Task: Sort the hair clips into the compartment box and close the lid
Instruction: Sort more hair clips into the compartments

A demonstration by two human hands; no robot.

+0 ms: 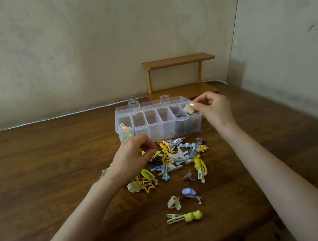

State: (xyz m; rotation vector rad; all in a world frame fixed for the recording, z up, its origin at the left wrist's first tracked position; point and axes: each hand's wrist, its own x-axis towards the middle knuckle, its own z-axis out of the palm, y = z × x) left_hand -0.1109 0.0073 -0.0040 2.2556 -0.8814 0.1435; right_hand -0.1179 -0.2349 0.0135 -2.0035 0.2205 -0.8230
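Dark wooden table [46, 172] against a pale patterned wall [57, 53]. A small wooden shelf [178, 61] stands at the back right, just behind the box.

Right hand [214, 108]: thumb and forefinger closed narrowly, pinching a cream clip [188, 108]. The other fingers are curled loosely. The clip hangs over the rightmost compartment of the clear compartment box [155, 129], at rim level.

Left hand [132, 156]: palm down, fingers curled, thumb and forefinger tips nearly together at the left edge of the pile of hair clips [178, 155]. The tips meet at a yellow-green clip [156, 153]. The knuckles block the view, so I cannot tell whether it is gripped or only touched.

Box: six compartments in a row, with the lid [151, 104] open and lying back behind. The leftmost compartment [125, 130] holds pastel clips. The fifth holds dark clips [178, 116]. The middle three look empty through the plastic.

Room: there is bare table left of the box and the pile. The pile lies just in front of the box, between the two forearms. Nearer the table's front edge, and apart from the pile, lie these strays:
- a mauve claw clip [188, 175]
- a lilac clip [190, 192]
- a cream claw clip [173, 202]
- a yellow-bobble clip [184, 217]
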